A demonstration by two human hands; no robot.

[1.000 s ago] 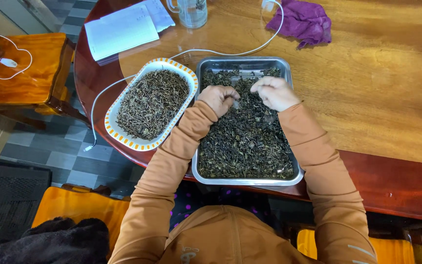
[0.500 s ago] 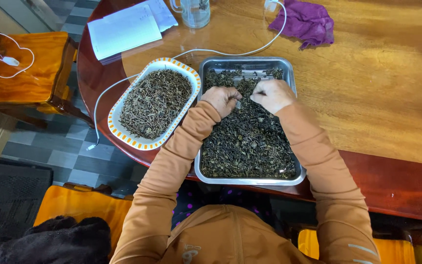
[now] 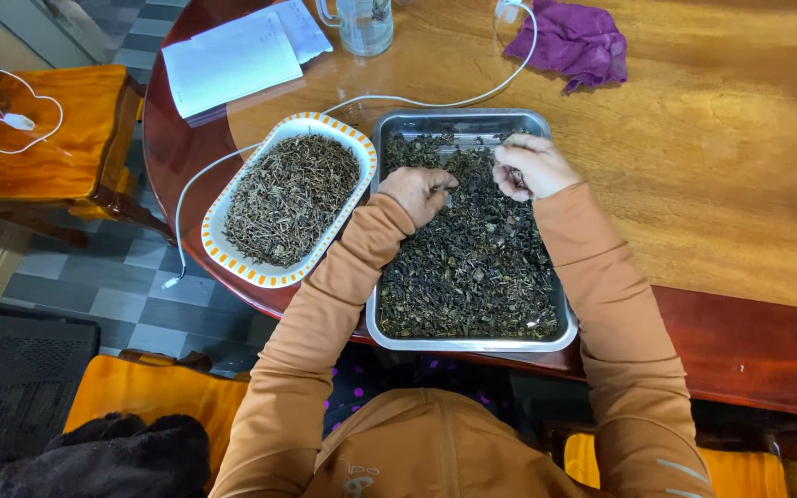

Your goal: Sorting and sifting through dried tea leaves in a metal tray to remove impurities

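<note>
Head view, table: round polished wooden table (image 3: 740, 166) fills the upper right of the frame, dark red rim along its near edge.
Steel tray: rectangular metal tray (image 3: 546, 138) at centre frame, loaded with dark dried leaves (image 3: 468, 267) across nearly its whole floor.
Oval dish: white dish with orange-checked rim (image 3: 232, 263) just left of the tray, touching or nearly touching it, heaped with thinner brownish stems and leaf bits (image 3: 292, 198).
Papers: white sheets (image 3: 232, 60) at upper left of the table.
Cloth: purple cloth (image 3: 578, 41) bunched at upper centre-right.
Cable: white cable (image 3: 435, 100) runs along the table behind the tray and dish.
Glass mug: clear mug (image 3: 362, 23) at top centre.
Left hand: left hand (image 3: 417, 194) rests on the leaves in the tray's upper half, fingers curled, tips pinched on a small leaf piece.
Right hand: right hand (image 3: 532, 168) over the tray's upper right corner, fingers curled inward on a few leaves; apart from the left.
</note>
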